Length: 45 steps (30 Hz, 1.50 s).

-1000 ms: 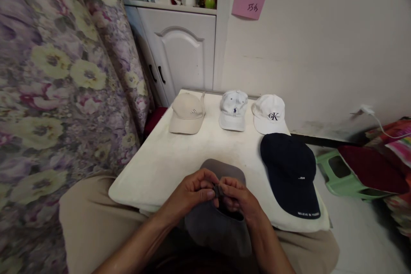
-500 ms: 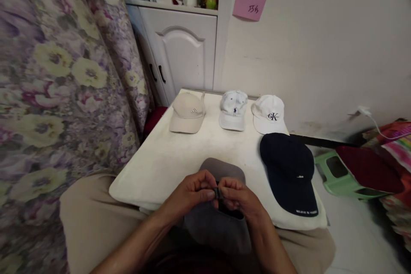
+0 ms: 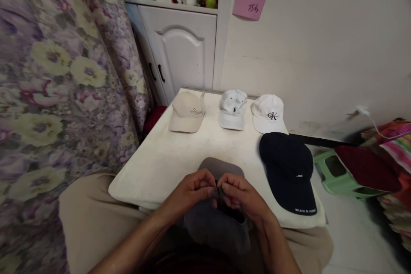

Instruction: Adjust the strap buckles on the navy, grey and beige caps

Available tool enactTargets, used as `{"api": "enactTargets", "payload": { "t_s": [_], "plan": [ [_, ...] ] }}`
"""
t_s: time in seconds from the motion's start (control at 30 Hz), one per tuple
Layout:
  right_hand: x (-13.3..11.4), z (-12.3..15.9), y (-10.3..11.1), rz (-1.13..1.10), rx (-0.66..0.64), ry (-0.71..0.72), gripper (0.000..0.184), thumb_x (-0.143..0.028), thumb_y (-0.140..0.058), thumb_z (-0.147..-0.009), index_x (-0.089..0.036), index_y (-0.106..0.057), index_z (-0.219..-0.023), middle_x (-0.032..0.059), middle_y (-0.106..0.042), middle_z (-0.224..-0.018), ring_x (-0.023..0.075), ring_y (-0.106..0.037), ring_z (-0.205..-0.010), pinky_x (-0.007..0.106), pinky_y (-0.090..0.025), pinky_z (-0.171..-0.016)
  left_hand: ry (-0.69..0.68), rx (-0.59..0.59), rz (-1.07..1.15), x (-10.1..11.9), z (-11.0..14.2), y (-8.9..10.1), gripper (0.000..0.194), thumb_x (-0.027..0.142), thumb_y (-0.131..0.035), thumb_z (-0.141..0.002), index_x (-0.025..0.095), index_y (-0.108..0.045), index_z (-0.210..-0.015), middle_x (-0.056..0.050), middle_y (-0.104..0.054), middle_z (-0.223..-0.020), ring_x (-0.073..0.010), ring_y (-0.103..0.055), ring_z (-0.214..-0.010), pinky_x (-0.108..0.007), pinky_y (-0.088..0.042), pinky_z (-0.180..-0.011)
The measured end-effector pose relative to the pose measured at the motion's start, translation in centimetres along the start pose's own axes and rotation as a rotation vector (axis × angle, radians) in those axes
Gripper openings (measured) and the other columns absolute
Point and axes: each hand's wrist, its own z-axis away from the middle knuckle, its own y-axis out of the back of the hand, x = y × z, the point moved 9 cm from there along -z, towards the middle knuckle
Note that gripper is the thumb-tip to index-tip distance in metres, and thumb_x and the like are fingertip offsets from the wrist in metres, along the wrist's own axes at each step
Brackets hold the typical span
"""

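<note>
Grey cap (image 3: 215, 229) at the near edge of the table (image 3: 154, 158), position little changed from half a second ago. I log its brim pointing away from the person, long axis near-to-far. Left hand (image 3: 194, 188) and right hand (image 3: 244, 192) fingertips pinch its strap (image 3: 217, 192).

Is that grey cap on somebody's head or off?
Off: the left hand and right hand pinch the grey cap near its dark opening, with its brim over the white table.
</note>
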Motion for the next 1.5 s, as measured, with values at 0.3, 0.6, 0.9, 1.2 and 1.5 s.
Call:
{"api": "enactTargets", "payload": {
  "t_s": [0.3, 0.6, 0.9, 1.2, 1.5],
  "plan": [
    [-1.2, 0.4, 0.0, 0.002, 0.087, 0.089, 0.021, -0.034, -0.072, -0.082, -0.018, -0.057, -0.086, -0.0046, -0.052, -0.067, 0.0074, -0.043, -0.054, 0.018, -0.027, -0.046, 0.014, -0.044, 0.082, 0.1, 0.0, -0.2, 0.021, 0.030, -0.074, -0.080, 0.016, -0.057, -0.082, 0.000, -0.070, -0.073, -0.0148, -0.066, -0.063, -0.026, -0.045, -0.064],
    [-0.5, -0.1, -0.3, -0.038, 0.067, 0.156, 0.017, -0.029, -0.071, -0.083, -0.018, -0.058, -0.085, -0.0046, -0.057, -0.065, 0.0053, -0.042, -0.044, 0.018, -0.029, -0.043, 0.020, -0.080, 0.111, -0.2, 0.2, -0.1, 0.022, 0.030, -0.075, -0.080, 0.016, -0.058, -0.082, 0.000, -0.069, -0.073, -0.0137, -0.066, -0.063, -0.025, -0.046, -0.064],
    [-0.1, 0.1, -0.3, -0.088, 0.087, 0.137, 0.020, -0.029, -0.074, -0.081, -0.017, -0.059, -0.084, -0.0048, -0.057, -0.064, 0.0046, -0.041, -0.044, 0.018, -0.026, -0.044, 0.037, -0.054, 0.077, -0.4, 0.1, -0.2, 0.025, 0.031, -0.076, -0.079, 0.016, -0.056, -0.079, 0.002, -0.066, -0.069, -0.0128, -0.065, -0.061, -0.024, -0.045, -0.063],
    [0.2, 0.5, -0.6, -0.134, 0.118, 0.115, 0.019, -0.029, -0.074, -0.082, -0.017, -0.059, -0.083, -0.0061, -0.055, -0.060, 0.0051, -0.044, -0.043, 0.018, -0.030, -0.044, 0.053, -0.078, 0.059, -0.9, 0.1, -0.3, 0.027, 0.032, -0.077, -0.077, 0.016, -0.056, -0.078, 0.001, -0.067, -0.070, -0.0135, -0.063, -0.062, -0.025, -0.045, -0.061],
    [-0.3, 0.8, -0.5, -0.063, 0.151, 0.134, 0.016, -0.027, -0.073, -0.081, -0.017, -0.061, -0.083, -0.0051, -0.057, -0.064, 0.0067, -0.048, -0.049, 0.019, -0.035, -0.051, 0.062, -0.070, 0.048, -1.0, 0.2, 0.0, 0.024, 0.031, -0.077, -0.078, 0.017, -0.057, -0.079, 0.001, -0.066, -0.070, -0.0132, -0.062, -0.063, -0.025, -0.045, -0.062]
  ]
}}
